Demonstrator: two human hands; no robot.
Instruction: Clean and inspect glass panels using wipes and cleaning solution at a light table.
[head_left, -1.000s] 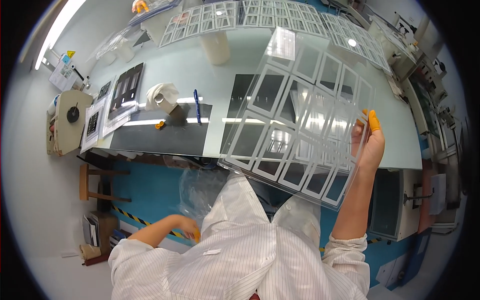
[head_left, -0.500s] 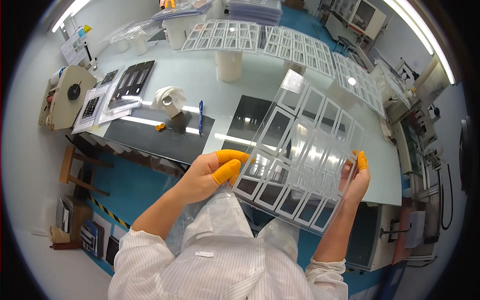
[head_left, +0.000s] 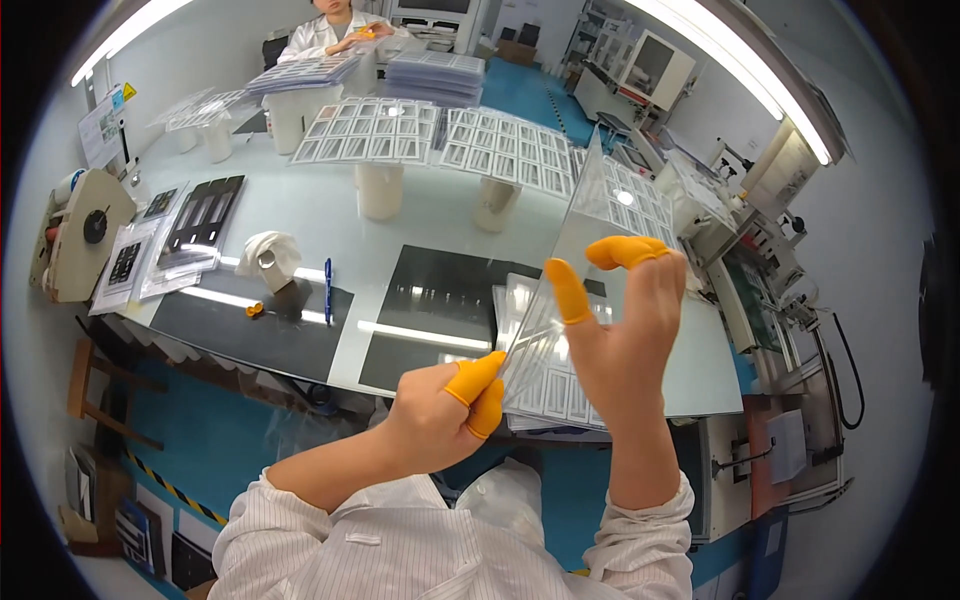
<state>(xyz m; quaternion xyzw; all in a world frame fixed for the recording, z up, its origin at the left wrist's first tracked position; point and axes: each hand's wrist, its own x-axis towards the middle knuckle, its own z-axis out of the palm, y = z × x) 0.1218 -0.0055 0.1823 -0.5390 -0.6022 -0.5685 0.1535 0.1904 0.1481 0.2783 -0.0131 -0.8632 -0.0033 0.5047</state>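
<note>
Left grip: your left hand (head_left: 425, 415), in orange stretchy finger cots (head_left: 487, 408), pinches the sheet's near edge.
Right grip: your right hand (head_left: 630, 345) has thumb and forefinger parted, nothing between them; contact with the sheet is unclear.
Clear plastic sheet (head_left: 540, 325): thin, glossy, tilted steeply above the tabletop (head_left: 330, 225), between your hands.
Underneath: flat sheets (head_left: 560, 397) with white rectangular frames.
Leftward: smooth black mat (head_left: 430, 300), slim blue pen (head_left: 328, 290).

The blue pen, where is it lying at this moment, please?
In the head view, the blue pen lies on the table left of centre, to the right of the crumpled white cloth and the small orange piece.
</note>
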